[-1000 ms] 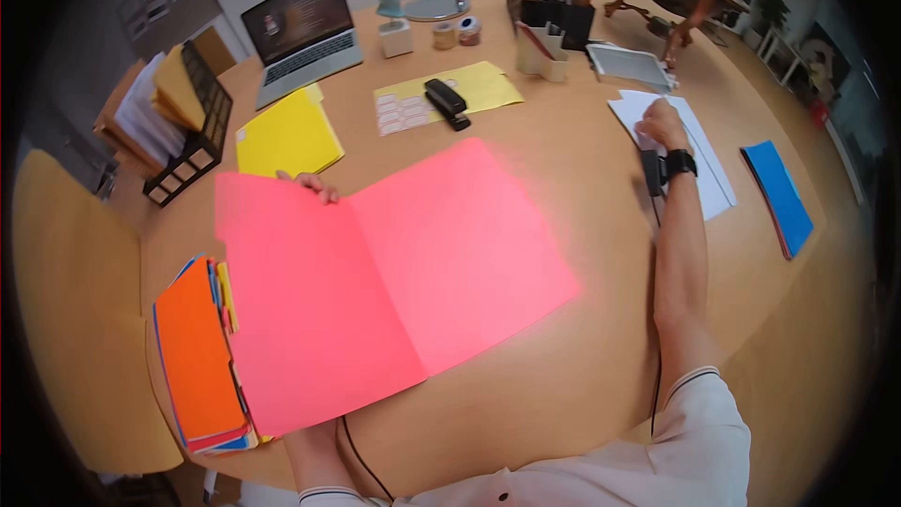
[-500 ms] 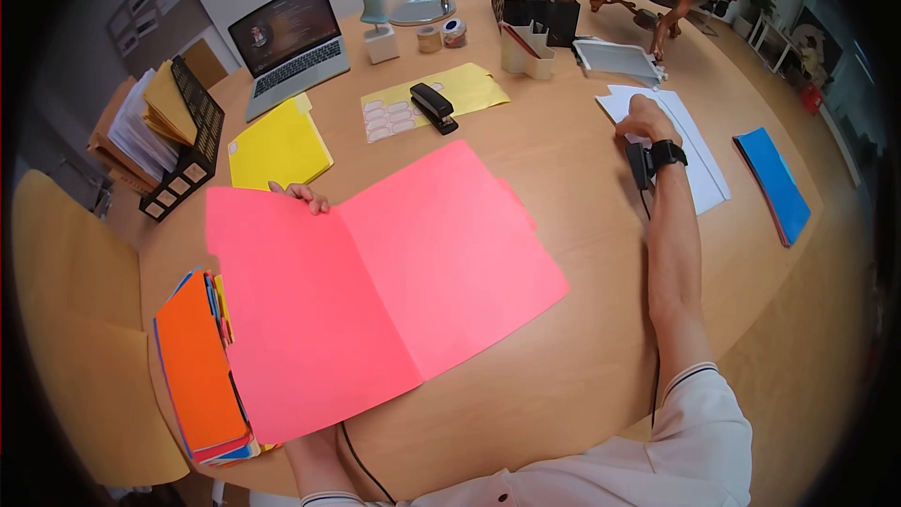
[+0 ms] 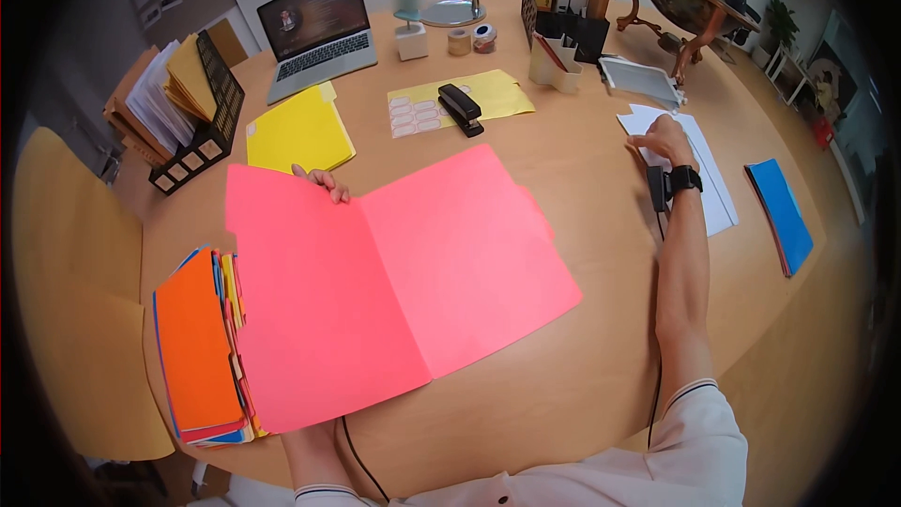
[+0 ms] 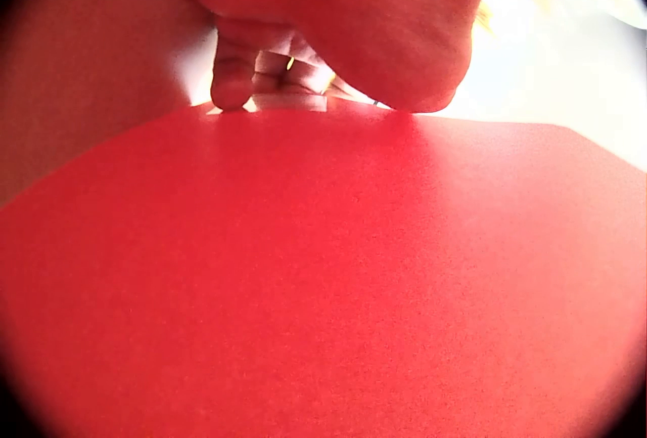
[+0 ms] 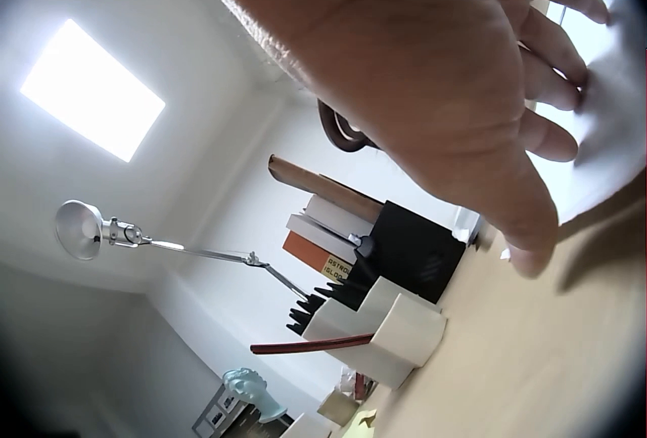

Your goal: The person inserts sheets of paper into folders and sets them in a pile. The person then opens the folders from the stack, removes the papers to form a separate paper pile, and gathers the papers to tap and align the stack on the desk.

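An opened pink folder [image 3: 469,263] spans the middle and left of the desk in the head view, its left leaf raised. My left hand [image 3: 324,185] grips this leaf from behind, fingers over the top edge; the leaf hides the rest of that hand. The folder [image 4: 303,276] fills the left wrist view below my left hand [image 4: 344,23]. On the right, my right hand [image 3: 668,141] rests on white papers [image 3: 716,197]. In the right wrist view, my right hand [image 5: 435,84] has its fingers spread on the white sheet [image 5: 617,145], thumb near its edge.
Stacked folders with an orange one [image 3: 197,347] on top lie left. Beyond the pink folder are a yellow folder [image 3: 296,131], a stapler [image 3: 460,111] and a laptop [image 3: 324,52]. A pen holder [image 3: 554,70] and metal tray [image 3: 641,80] stand behind; blue folders [image 3: 781,216] lie far right.
The head view has shifted slightly. My left hand keeps its hold on the pink folder. My right hand stays at the white papers, its thumb now stretched out more to the left.
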`<state>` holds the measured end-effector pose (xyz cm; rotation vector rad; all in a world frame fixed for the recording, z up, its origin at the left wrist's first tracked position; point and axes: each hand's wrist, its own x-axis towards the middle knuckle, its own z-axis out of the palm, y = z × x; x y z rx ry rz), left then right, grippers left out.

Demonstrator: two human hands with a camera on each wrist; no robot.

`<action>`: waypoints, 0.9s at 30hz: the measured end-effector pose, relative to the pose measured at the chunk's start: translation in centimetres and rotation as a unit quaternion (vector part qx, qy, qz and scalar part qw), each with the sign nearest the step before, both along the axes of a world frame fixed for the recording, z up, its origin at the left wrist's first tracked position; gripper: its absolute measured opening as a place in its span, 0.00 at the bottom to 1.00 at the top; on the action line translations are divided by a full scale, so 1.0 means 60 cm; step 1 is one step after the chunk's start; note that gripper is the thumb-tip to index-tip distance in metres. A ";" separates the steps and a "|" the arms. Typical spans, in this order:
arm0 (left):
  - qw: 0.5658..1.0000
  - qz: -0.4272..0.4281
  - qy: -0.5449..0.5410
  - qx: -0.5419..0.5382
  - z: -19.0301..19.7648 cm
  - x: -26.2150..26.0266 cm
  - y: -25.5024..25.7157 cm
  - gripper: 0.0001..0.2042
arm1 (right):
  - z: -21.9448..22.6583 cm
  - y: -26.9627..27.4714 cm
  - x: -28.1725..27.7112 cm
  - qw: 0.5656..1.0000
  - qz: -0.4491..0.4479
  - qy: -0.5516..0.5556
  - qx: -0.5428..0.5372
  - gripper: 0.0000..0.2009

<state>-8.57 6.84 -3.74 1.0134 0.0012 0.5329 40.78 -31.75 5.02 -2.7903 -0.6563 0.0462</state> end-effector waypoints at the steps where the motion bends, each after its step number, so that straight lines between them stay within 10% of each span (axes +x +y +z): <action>1: 1.000 -0.003 -0.001 0.008 -0.001 0.000 0.002 0.36 | -0.002 -0.001 -0.002 1.000 0.018 -0.003 -0.001 0.10; 19: 0.999 -0.029 -0.028 0.019 -0.012 0.007 0.009 0.36 | 0.071 -0.028 0.016 0.980 -0.058 -0.145 0.123 0.13; 25: 1.000 0.010 -0.009 -0.002 -0.009 0.007 0.000 0.36 | 0.164 0.009 -0.094 0.946 0.047 -0.227 0.226 0.10; 27: 0.999 0.040 0.005 -0.012 -0.007 0.010 -0.005 0.36 | 0.180 0.026 -0.129 0.894 0.210 -0.221 0.328 0.07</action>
